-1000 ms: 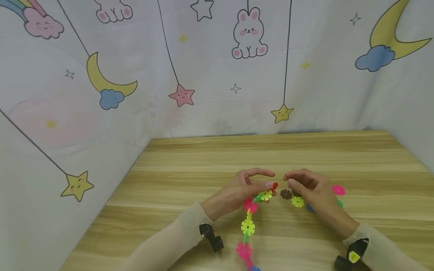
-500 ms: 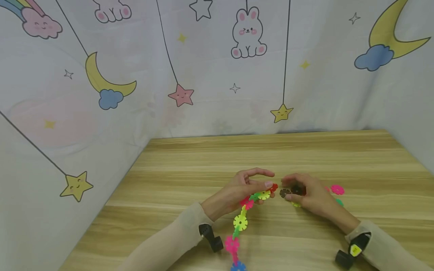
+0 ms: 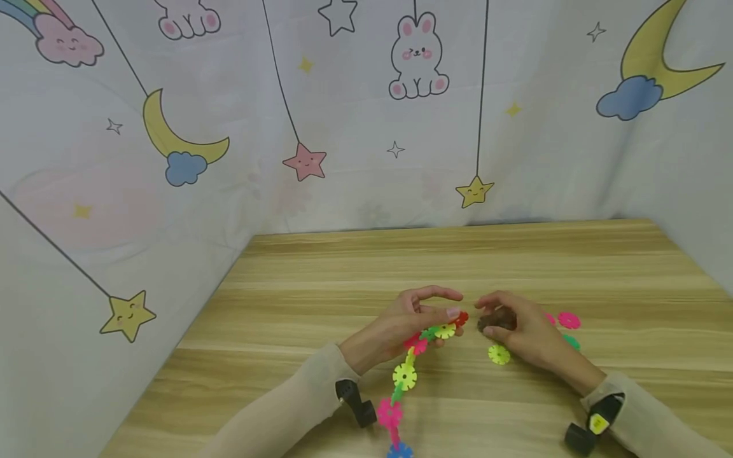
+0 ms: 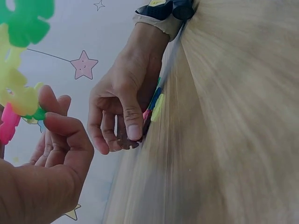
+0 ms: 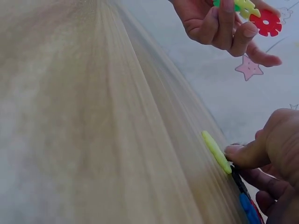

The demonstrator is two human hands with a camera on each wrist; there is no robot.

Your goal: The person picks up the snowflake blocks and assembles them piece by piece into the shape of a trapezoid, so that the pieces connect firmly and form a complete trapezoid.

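Observation:
In the head view my left hand [image 3: 395,326] holds a chain of interlocking plastic snowflake discs [image 3: 401,376] by its upper end. A red disc [image 3: 461,320] sits at that end, at the thumb tip; yellow, green, pink and blue ones hang below it. My right hand [image 3: 535,334] is low over the table, with a brown disc [image 3: 494,323] pinched between thumb and fingers. The left wrist view shows that brown disc [image 4: 127,143] under the right thumb. Whether a second dark disc is in the grip I cannot tell.
A loose yellow disc [image 3: 494,355] lies just in front of my right hand. Beyond its wrist are a pink disc [image 3: 569,320] and a green disc [image 3: 571,342]. The right wrist view shows a blue disc [image 5: 249,209] beneath the right hand. Wood-grain table [image 3: 321,267]; printed curtain behind.
My right hand has come down onto the brown discs and taken hold. The loose yellow disc shifted slightly nearer. The chain's lower end swung left, while my left hand stayed nearly still.

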